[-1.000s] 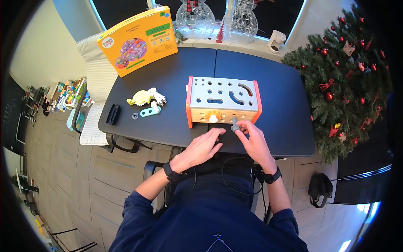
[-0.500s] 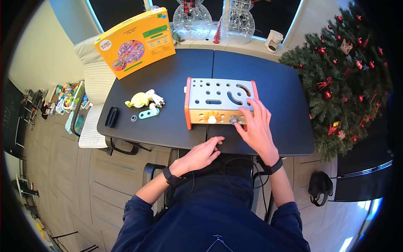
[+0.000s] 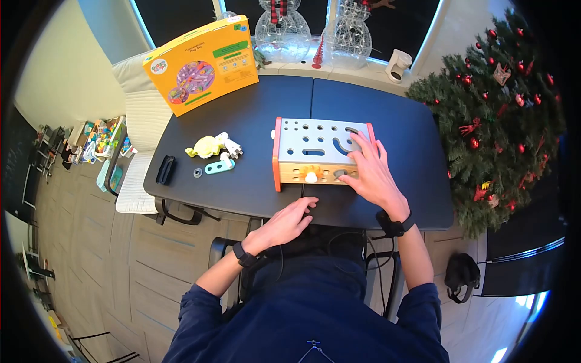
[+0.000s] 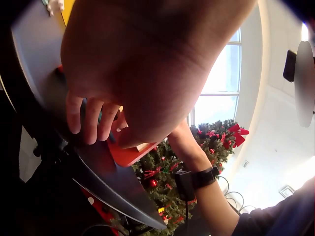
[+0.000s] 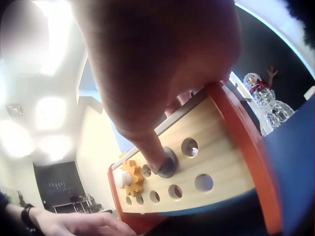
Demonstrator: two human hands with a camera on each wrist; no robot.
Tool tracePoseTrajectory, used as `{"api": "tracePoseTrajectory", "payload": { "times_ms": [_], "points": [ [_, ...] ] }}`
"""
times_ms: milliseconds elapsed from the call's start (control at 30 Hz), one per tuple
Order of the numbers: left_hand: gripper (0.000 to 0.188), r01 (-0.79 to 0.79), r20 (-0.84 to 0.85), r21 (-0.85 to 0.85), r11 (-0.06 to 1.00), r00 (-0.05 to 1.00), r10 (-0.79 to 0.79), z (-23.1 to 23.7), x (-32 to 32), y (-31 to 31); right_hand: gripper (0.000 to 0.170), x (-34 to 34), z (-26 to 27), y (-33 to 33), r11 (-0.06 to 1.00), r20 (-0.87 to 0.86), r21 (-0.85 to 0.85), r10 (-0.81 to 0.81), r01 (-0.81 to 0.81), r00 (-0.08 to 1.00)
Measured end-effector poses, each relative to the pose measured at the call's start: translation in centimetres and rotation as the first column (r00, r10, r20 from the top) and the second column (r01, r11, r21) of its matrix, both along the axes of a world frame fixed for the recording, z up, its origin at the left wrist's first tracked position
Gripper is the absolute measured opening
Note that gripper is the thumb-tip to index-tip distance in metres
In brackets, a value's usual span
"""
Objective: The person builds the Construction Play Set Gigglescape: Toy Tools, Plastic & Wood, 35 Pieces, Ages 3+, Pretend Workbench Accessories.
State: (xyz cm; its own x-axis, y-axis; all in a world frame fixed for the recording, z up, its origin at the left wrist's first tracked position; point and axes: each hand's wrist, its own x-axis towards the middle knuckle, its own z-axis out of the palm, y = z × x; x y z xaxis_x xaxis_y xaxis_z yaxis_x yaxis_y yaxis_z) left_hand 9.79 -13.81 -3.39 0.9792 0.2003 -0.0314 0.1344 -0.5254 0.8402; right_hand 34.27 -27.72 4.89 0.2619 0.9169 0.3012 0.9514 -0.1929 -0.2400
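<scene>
Here, we see a big dark table [image 3: 402, 196], and on it sits a toy box [image 3: 327, 147] with a grey top and red ends. Its long way runs from side to side in front of us, and its wooden front looks toward our body. Our right hand [image 3: 376, 175] is at the right part of the box, with its fingers spread over the top and its thumb reaching down the front. It is not closed around anything. Our left hand [image 3: 287, 224] rests near the close edge of the table, its fingers loose and a little bent, and it is apart from the box. On the wooden front, an orange gear [image 3: 311, 170] is nearer the left end. The grey bolt [image 5: 169, 163] is to the right of that gear, in the upper row of holes. Our right thumb touches its round head, so the right hand is much nearer to it than the left. We can't see the bolt's long part, but we think it points into the box, straight away from us, about the way the thumb would push.
</scene>
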Motion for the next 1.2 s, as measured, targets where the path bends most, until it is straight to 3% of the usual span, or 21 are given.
{"api": "tracePoseTrajectory", "payload": {
  "times_ms": [167,267,367,433,467,567,667,767,867,900,1000,1033,1200],
  "points": [
    [0.042,-0.088,0.053,0.045,0.995,0.995,0.086,-1.4,0.0,1.7,0.052,-0.5,2.0,-0.7,0.999,-0.143,-0.008,-0.034,0.033,0.989],
    [0.043,-0.159,0.098,0.017,0.987,0.983,0.156,-2.3,0.4,2.6,0.053,-1.1,2.7,-1.2,0.997,-0.373,-0.002,-0.069,0.073,0.925],
    [0.071,-0.256,0.119,-0.333,0.908,0.943,0.31,-2.3,1.2,3.8,0.049,-1.3,1.8,-1.7,0.995,-0.726,0.095,0.043,0.039,0.686],
    [0.096,-0.186,0.19,-0.497,0.847,0.93,0.316,-2.3,1.3,4.9,0.046,-1.8,0.3,-1.8,0.982,-0.904,0.18,0.142,0.06,0.404],
    [0.099,-0.149,0.198,-0.545,0.825,0.934,0.299,-1.1,1.1,4.8,0.044,-2.2,-0.5,-1.8,0.973,-0.95,0.218,0.193,0.08,0.244],
    [0.116,-0.051,0.209,-0.632,0.773,0.95,0.233,1.2,0.3,5.0,0.049,-2.4,-2.6,-2.1,0.971,-0.974,0.217,0.209,0.1,0.086],
    [0.11,-0.028,0.229,-0.627,0.778,0.948,0.219,2.0,-0.2,4.7,0.053,-2.3,-4.7,-2.3,0.974,-0.978,0.203,0.206,0.098,-0.03],
    [0.104,-0.149,0.184,-0.506,0.85,0.944,0.275,-0.5,-0.6,6.1,0.055,-2.0,-6.6,-2.8,0.976,-0.969,0.193,0.206,0.104,-0.134],
    [0.088,-0.053,0.219,-0.748,0.661,0.921,0.321,-1.3,-0.3,6.6,0.053,-1.7,-7.8,-3.3,0.971,-0.945,0.209,0.231,0.114,-0.231],
    [0.061,-0.129,0.188,-0.73,0.671,0.906,0.378,-1.4,-0.1,6.7,0.053,-1.8,-8.1,-3.5,0.97,-0.935,0.214,0.238,0.116,-0.264],
    [0.044,-0.38,0.084,-0.414,0.827,0.889,0.45,1.0,0.9,6.0,0.051,-2.8,-8.5,-3.5,0.981,-0.926,0.129,0.171,0.144,-0.337],
    [0.026,-0.433,0.114,-0.403,0.806,0.85,0.513,1.3,1.3,5.6,0.051,-3.1,-8.5,-3.3,0.98,-0.928,0.128,0.172,0.151,-0.33],
    [0.026,-0.517,0.061,-0.263,0.815,0.834,0.548,3.1,1.2,4.9,0.061,-3.8,-8.1,-2.9,0.986,-0.934,0.047,0.099,0.157,-0.344]
  ]
}}
